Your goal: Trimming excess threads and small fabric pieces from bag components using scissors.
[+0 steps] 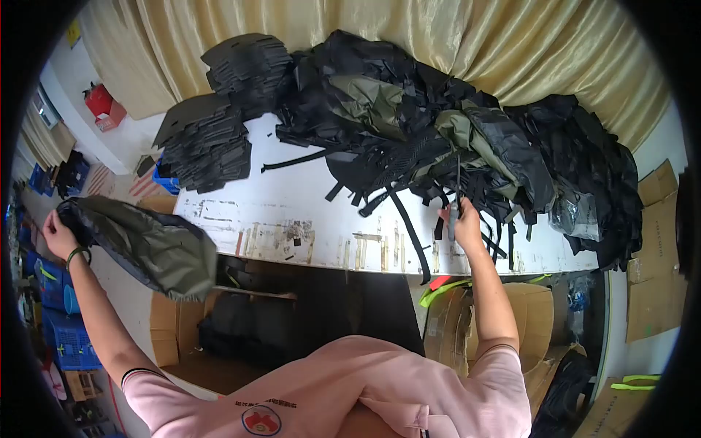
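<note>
While all four corners are lying in darkness, I am making out the blue crates (77, 343) at far left only roughly. Shadow beneath the table (277, 190) is hiding most of what the cardboard box (166, 328) is holding, and the heap (365, 58) is covering its own lower layers.

From my distant seat I am seeing the left hand (58, 235) gripping the gathered black end of an olive-and-black cloth (157, 248), fingertips partly disappearing into folds. That cloth is hanging out to the left, its wide end overlapping the table's near left corner in view; whether it is touching, I cannot tell. The right hand (467, 221) is curling around a slim tool (452, 221), grey low down, dark along its upright length; I am not managing to tell its exact kind.

Textures: thin, creased, slightly shiny fabric is bulging through the heap, black with olive patches. Flat straps (410, 231) are trailing over the white, scuffed, tape-marked tabletop. Dark panels (212, 139) are lying in two stacks, edges stepping. Clear crinkled plastic (575, 215) is catching light at right. A pale gold curtain (526, 55) is falling in soft folds behind.
</note>
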`<state>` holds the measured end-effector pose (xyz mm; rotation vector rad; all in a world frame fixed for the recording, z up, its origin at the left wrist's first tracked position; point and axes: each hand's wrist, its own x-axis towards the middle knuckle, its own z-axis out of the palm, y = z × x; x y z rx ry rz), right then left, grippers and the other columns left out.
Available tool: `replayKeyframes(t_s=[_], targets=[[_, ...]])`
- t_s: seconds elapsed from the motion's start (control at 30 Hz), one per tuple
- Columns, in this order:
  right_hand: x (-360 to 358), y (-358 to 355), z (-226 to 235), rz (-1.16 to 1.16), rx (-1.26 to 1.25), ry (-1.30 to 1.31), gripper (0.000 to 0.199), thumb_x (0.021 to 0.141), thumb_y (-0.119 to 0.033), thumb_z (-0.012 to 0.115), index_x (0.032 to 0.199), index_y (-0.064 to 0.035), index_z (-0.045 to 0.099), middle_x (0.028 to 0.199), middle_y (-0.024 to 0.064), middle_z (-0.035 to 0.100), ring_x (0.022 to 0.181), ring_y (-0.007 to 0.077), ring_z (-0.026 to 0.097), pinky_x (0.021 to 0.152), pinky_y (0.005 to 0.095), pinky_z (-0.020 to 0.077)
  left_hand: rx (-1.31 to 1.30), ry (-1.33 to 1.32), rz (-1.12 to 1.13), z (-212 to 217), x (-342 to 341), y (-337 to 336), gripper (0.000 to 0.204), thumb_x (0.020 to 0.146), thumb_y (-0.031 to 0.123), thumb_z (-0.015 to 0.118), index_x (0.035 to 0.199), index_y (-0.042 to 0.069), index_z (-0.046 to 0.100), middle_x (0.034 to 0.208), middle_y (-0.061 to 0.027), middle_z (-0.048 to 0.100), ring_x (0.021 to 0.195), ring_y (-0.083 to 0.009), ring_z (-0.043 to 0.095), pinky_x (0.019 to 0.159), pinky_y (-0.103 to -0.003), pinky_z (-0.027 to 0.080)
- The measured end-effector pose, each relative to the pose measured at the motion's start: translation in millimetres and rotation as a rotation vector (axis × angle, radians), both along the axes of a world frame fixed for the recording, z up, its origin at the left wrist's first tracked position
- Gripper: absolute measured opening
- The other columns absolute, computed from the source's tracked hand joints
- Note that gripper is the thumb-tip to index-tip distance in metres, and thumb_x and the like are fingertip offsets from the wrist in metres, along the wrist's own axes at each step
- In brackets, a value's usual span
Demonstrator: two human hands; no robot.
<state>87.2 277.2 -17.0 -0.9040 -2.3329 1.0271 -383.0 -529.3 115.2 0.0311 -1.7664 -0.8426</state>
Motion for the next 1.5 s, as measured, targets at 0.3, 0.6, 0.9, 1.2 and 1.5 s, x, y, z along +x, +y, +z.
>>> replayKeyframes(t_s=[0.3, 0.6, 0.9, 1.2, 1.5], targets=[[-146.8, 19.4, -9.3, -0.061, 0.244, 0.040, 0.036, 0.075, -0.015, 0.072, 0.101, -0.0039, 0.051, 0.087, 0.0229, 0.065, 0.085, 0.0423, 0.063, 0.074, 0.0461, 0.0492, -0.432, -0.456, -0.083, -114.6, 31.7, 166.9, 0.040, 0.079, 0.009, 0.069, 0.118, 0.007, 0.056, 0.113, -0.0175, 0.058, 0.110, -0.0352, 0.053, 0.096, -0.041, 0.041], [-226.8, 22.0, -9.6, 0.067, 0.081, 0.279, 0.029, 0.076, -0.008, 0.070, 0.098, -0.0059, 0.052, 0.085, 0.0128, 0.066, 0.082, 0.0308, 0.065, 0.071, 0.0366, 0.0500, -0.489, -0.473, -1.116, -83.1, 143.6, 386.4, 0.021, 0.079, 0.000, 0.066, 0.099, 0.001, 0.062, 0.100, -0.0137, 0.062, 0.093, -0.0273, 0.061, 0.084, -0.032, 0.047], [7.4, -66.9, 98.7, 0.818, -0.620, 0.074, 0.025, 0.076, -0.002, 0.076, 0.088, -0.0074, 0.055, 0.080, -0.0023, 0.055, 0.075, 0.0069, 0.053, 0.066, 0.0229, 0.0447, -0.625, -0.317, -1.240, -81.0, 204.2, 493.2, 0.067, 0.069, 0.008, 0.075, 0.130, 0.009, 0.046, 0.139, -0.0198, 0.038, 0.128, -0.0393, 0.037, 0.108, -0.043, 0.031], [111.4, -47.5, 107.6, 0.447, -0.454, 0.143, 0.018, 0.080, -0.005, 0.072, 0.090, -0.0046, 0.057, 0.082, 0.0005, 0.060, 0.075, 0.0094, 0.057, 0.065, 0.0229, 0.0458, -0.855, -0.737, -1.965, -122.3, 301.1, 540.4, 0.042, 0.073, 0.008, 0.066, 0.115, 0.007, 0.057, 0.110, -0.0143, 0.059, 0.104, -0.0343, 0.056, 0.089, -0.042, 0.045], [112.4, 2.4, 228.5, 0.424, -0.590, 0.664, 0.018, 0.100, -0.019, 0.043, 0.101, -0.0039, 0.052, 0.089, 0.0026, 0.048, 0.084, 0.0132, 0.050, 0.076, 0.0243, 0.0457, -0.432, -0.426, -2.014, -35.7, 364.2, 515.2, 0.032, 0.078, 0.024, 0.076, 0.080, 0.002, 0.053, 0.072, -0.0119, 0.049, 0.067, -0.0322, 0.052, 0.060, -0.038, 0.041]])
